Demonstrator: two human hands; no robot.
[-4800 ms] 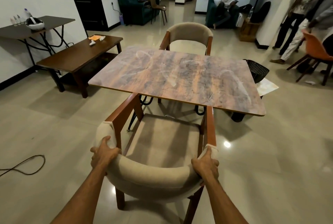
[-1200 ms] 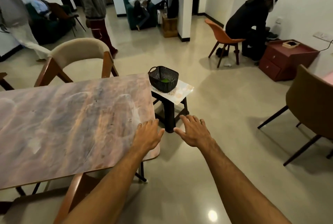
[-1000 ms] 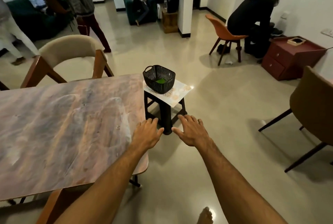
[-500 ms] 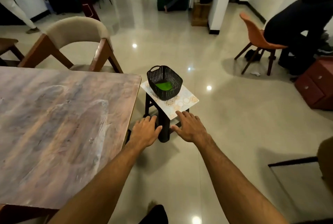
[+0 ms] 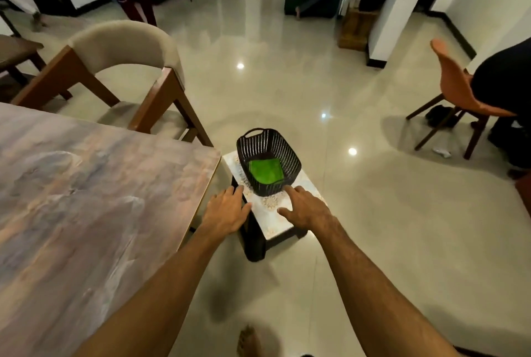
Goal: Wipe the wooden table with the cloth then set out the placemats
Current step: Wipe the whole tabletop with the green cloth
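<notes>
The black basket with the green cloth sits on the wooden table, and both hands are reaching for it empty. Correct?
Not on the table. The head view shows the black basket with the green cloth on the small stool beside the wooden table. The rest holds: the left hand and right hand reach toward it, both empty.

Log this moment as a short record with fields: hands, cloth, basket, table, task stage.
left hand: open, fingers spread, over the near-left edge of the stool; holds nothing
right hand: open, forefinger close to the basket's near wall; contact unclear
cloth: green, lying flat in the bottom of the basket
basket: black, slatted, standing on the stool beside the table's corner
table: wooden top with pale streaky smears
task stage: cloth not yet picked up; wiping not begun
</notes>
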